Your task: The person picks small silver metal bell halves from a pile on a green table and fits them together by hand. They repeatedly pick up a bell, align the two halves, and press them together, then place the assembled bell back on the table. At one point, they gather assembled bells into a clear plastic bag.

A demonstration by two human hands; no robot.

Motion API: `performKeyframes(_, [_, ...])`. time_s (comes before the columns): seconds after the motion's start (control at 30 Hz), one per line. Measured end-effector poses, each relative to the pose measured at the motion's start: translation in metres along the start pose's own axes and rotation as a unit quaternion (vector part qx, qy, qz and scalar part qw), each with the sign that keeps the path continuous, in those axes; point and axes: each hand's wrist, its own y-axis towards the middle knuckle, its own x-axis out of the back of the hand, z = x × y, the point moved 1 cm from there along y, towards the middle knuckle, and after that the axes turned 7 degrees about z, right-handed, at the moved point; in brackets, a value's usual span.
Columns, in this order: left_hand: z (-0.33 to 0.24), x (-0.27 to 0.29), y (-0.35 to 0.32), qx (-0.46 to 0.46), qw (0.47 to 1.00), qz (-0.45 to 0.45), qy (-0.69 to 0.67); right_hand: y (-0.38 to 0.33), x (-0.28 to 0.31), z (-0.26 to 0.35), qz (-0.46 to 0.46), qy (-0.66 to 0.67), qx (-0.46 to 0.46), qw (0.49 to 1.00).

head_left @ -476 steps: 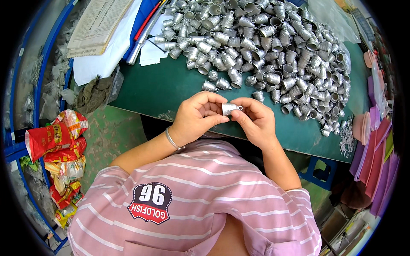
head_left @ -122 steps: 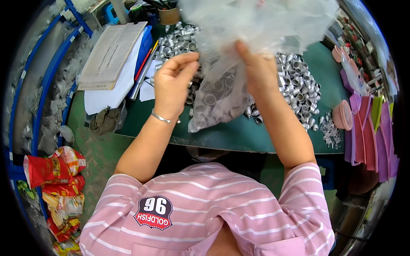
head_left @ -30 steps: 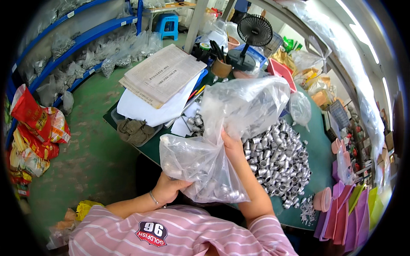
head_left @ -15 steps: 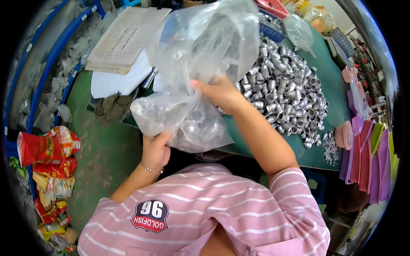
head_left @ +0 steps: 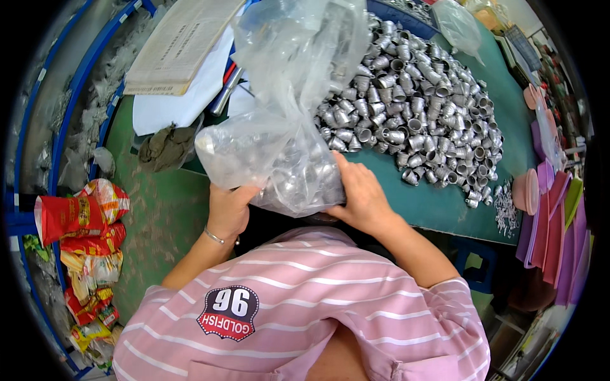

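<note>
A clear plastic bag (head_left: 279, 159) with silvery metal fittings showing through it hangs over the table's near edge, its loose upper part spread away from me. My left hand (head_left: 230, 208) is closed on the bag's lower left side, thumb on top. At the right, my right hand (head_left: 363, 193) cups the bag's lower right side, its fingers curved against the plastic. The fingertips under the bag are hidden. Beyond my right hand lies a large heap of silvery metal fittings (head_left: 416, 120) on the green table (head_left: 438, 219).
Papers (head_left: 181, 57), a dark cloth (head_left: 166, 149) and a metal tube sit at the far left of the table. Small bits (head_left: 506, 213) and a pink tub (head_left: 525, 192) lie right of the heap, with coloured bins beside them. Snack bags (head_left: 82, 216) hang by blue shelving at left.
My right hand let go of the bag's gathered neck and came down to its lower right side. The upper part of the bag sagged. My left hand kept its hold.
</note>
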Motion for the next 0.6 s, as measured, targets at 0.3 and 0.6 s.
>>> performKeyframes(0.3, [0.011,0.022,-0.015,-0.041,0.990,0.050,0.123,-0.017,0.012,0.002,-0.052,0.136,0.043,0.988])
performKeyframes(0.6, [-0.064,-0.063,0.049,0.071,0.995,0.069,0.034,0.010,0.132,0.002,-0.121,0.409,-0.186,0.885])
